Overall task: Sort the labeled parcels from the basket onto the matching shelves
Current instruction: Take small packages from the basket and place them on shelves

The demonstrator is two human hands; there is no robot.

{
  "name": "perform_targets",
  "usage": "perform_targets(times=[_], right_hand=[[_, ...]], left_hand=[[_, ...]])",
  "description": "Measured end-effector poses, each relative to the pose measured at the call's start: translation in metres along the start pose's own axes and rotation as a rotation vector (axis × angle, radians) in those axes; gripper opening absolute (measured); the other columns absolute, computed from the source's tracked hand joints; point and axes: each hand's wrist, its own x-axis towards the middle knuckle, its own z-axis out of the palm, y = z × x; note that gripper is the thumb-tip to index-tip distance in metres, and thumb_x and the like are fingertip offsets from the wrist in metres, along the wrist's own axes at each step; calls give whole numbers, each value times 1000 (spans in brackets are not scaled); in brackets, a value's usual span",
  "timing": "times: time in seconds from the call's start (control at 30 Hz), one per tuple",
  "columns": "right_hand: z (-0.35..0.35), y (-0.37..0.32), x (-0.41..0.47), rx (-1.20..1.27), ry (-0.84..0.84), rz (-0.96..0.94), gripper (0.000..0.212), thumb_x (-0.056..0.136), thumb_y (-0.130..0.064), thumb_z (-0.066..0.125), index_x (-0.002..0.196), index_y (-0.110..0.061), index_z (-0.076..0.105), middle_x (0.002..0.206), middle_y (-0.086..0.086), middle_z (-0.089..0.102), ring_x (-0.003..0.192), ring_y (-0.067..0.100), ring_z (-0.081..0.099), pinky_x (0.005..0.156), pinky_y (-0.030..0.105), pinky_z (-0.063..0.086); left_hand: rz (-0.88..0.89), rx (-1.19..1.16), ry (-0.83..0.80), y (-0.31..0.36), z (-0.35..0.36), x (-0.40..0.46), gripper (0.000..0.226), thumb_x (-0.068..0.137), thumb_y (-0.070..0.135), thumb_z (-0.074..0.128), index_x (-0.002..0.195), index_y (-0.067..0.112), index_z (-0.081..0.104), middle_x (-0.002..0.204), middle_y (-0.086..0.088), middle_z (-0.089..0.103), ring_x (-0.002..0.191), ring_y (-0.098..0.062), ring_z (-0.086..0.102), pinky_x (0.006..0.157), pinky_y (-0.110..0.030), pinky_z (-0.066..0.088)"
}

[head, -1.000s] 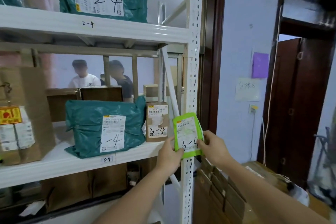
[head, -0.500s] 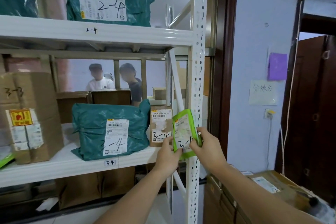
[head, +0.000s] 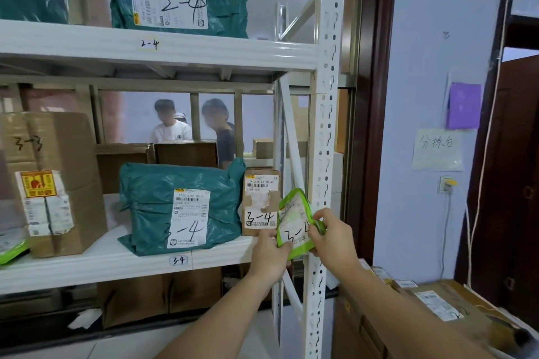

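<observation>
You pinch the green parcel [head: 294, 221] with left hand [head: 269, 253] and right hand [head: 332, 237], label facing you, to match the 3-4 shelf [head: 116, 259] at nine o'clock.

Parcel sorting room: numbered white shelving [head: 157, 46], labelled parcels [head: 180, 207].

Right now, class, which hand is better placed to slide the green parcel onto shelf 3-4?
Left hand: it grips the green parcel on the shelf side; the right hand sits by the upright post.
</observation>
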Motion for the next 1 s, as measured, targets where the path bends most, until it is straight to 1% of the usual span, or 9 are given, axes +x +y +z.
perform_targets(times=[0.13, 0.27, 0.37, 0.43, 0.53, 0.67, 0.8, 0.87, 1.0], right_hand=[[9, 2, 4, 32, 20, 48, 12, 94, -13, 67, 105, -17, 62, 77, 5, 65, 66, 25, 70, 58, 49, 60], [18, 1, 6, 113, 44, 140, 12, 92, -11, 70, 102, -13, 65, 85, 6, 67, 69, 24, 72, 59, 46, 62], [23, -5, 6, 176, 39, 210, 12, 93, -14, 70, 105, -11, 68, 96, 7, 67, 66, 23, 72, 57, 42, 62], [22, -7, 4, 42, 7, 172, 27, 94, -30, 70, 117, -14, 69, 106, 3, 62, 68, 15, 67, 56, 33, 56], [13, -5, -5, -358, -10, -20, 41, 96, -48, 62, 130, -24, 63, 111, -3, 41, 83, 12, 53, 56, 20, 38], [10, 10, -8, -682, -86, -492, 38, 94, -53, 61, 119, -26, 70, 108, -2, 56, 90, 18, 53, 67, 29, 50], [12, 6, -7, -813, -253, -437, 45, 100, -22, 57, 145, -25, 50, 133, 0, 54, 110, 24, 51, 81, 36, 51], [9, -5, -7, -859, -286, -382, 59, 93, -3, 56, 147, -24, 44, 136, 0, 52, 113, 25, 50, 71, 35, 46], [1, -22, -2, -948, -355, -352, 62, 89, 3, 55, 143, -24, 45, 127, 1, 57, 110, 27, 56, 66, 34, 35]], left_hand=[[2, 49, 5, 0, -5, 3, 35, 90, 28, 73, 115, 22, 48, 108, -3, 70, 80, -21, 70, 47, -20, 47], [75, 239, -55, -5, -16, 3, 75, 56, 59, 83, 118, 37, 48, 101, 12, 73, 84, -15, 70, 68, -32, 57], [170, 384, -25, -6, -27, 0, 67, 66, 56, 83, 121, 39, 49, 102, 13, 72, 88, -12, 68, 66, -26, 50], [205, 451, 24, -5, -33, 1, 59, 74, 54, 78, 125, 39, 52, 97, 9, 73, 83, -16, 69, 63, -29, 49], [198, 508, 72, -2, -35, 3, 57, 78, 54, 75, 129, 39, 58, 98, 5, 74, 87, -19, 69, 70, -30, 52], [240, 632, 106, 5, -35, 4, 55, 85, 53, 69, 136, 36, 59, 125, 3, 69, 112, -22, 64, 87, -31, 51], [265, 721, 95, 7, -35, 7, 56, 87, 54, 68, 139, 35, 57, 132, 2, 65, 117, -23, 62, 90, -33, 52], [260, 745, 75, 9, -38, 7, 58, 86, 56, 68, 139, 35, 56, 131, 2, 65, 116, -23, 62, 89, -33, 52], [228, 779, 36, 13, -44, 1, 55, 86, 51, 68, 137, 36, 54, 129, 2, 65, 114, -23, 62, 88, -34, 52]])
